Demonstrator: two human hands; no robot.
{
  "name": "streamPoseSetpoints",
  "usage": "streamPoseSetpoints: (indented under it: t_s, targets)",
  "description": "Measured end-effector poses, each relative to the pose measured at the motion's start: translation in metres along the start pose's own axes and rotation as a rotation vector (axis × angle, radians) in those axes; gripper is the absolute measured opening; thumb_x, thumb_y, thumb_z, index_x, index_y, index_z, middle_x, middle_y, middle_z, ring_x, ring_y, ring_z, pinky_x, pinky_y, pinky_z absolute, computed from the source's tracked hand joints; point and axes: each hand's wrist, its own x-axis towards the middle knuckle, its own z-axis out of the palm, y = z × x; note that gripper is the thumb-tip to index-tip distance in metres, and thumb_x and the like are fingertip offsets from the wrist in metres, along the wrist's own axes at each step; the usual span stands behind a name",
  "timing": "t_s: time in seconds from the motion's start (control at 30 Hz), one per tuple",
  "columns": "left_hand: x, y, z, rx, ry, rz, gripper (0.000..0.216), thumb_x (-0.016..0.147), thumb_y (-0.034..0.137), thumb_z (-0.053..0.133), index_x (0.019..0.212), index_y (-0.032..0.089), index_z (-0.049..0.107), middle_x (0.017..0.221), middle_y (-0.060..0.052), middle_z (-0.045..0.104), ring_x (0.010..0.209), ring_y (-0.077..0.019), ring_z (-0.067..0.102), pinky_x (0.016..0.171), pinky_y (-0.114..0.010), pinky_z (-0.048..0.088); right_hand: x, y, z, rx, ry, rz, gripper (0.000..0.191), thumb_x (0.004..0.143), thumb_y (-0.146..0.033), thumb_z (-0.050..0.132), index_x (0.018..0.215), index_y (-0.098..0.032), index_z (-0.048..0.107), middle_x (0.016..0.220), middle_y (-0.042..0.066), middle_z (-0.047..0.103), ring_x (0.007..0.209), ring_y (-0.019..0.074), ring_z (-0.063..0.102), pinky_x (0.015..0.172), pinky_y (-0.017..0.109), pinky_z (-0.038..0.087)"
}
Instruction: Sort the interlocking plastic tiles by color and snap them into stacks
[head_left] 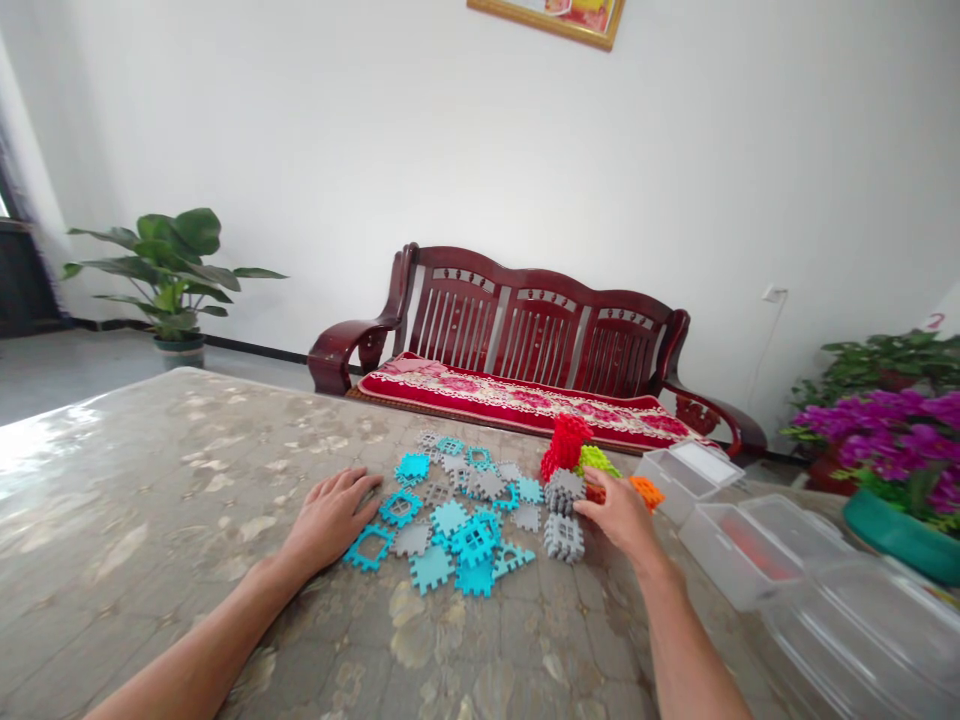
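My left hand [335, 510] lies flat on the table, fingers stretched out, beside the left edge of a loose spread of interlocking plastic building tiles. Blue tiles [475, 540], light teal tiles [431, 568] and grey tiles [411, 540] overlap there, some with window openings. My right hand [619, 508] is at the right side of a stack of grey tiles [564, 490], thumb and forefinger apart and at its edge. A second grey stack [564, 538] stands nearer me. Behind are red tiles piled tall [565, 445], lime-green tiles [598, 461] and orange tiles [646, 492], partly hidden by my right hand.
Clear plastic boxes [739, 545] with lids stand along the table's right side, one holding something red. A teal pot [896, 535] of purple flowers is beyond them. The patterned table [180, 480] faces a dark red wooden bench [540, 330]. A potted plant [180, 270] stands at left.
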Motion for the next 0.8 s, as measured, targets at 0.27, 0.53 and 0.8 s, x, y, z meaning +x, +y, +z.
streamPoseSetpoints:
  t_s: [0.27, 0.53, 0.8]
  targets:
    - [0.000, -0.001, 0.000, -0.001, -0.012, 0.008, 0.044, 0.091, 0.041, 0.042, 0.128, 0.027, 0.062, 0.142, -0.008, 0.056, 0.133, -0.0283, 0.048, 0.112, -0.045, 0.033, 0.001, -0.004, 0.003, -0.018, 0.011, 0.018, 0.051, 0.074, -0.030, 0.069, 0.125, -0.020, 0.065, 0.113, 0.008, 0.073, 0.106, 0.0262, 0.065, 0.094, 0.040, 0.047]
    - [-0.002, 0.003, -0.002, -0.008, 0.004, 0.008, 0.041, 0.091, 0.039, 0.046, 0.127, 0.027, 0.063, 0.141, -0.008, 0.057, 0.132, -0.0271, 0.049, 0.111, -0.043, 0.034, -0.001, -0.030, 0.002, -0.037, 0.245, -0.069, 0.038, 0.077, -0.033, 0.065, 0.113, -0.022, 0.070, 0.110, 0.007, 0.072, 0.103, 0.0271, 0.062, 0.093, 0.041, 0.045]
    - [-0.002, 0.006, -0.004, 0.018, -0.002, 0.011, 0.041, 0.091, 0.037, 0.047, 0.128, 0.027, 0.062, 0.141, -0.007, 0.057, 0.134, -0.0272, 0.047, 0.112, -0.044, 0.034, -0.016, -0.115, 0.045, 0.048, -0.045, -0.178, 0.032, 0.085, -0.028, 0.058, 0.114, -0.023, 0.069, 0.114, 0.005, 0.072, 0.109, 0.0241, 0.061, 0.096, 0.035, 0.043]
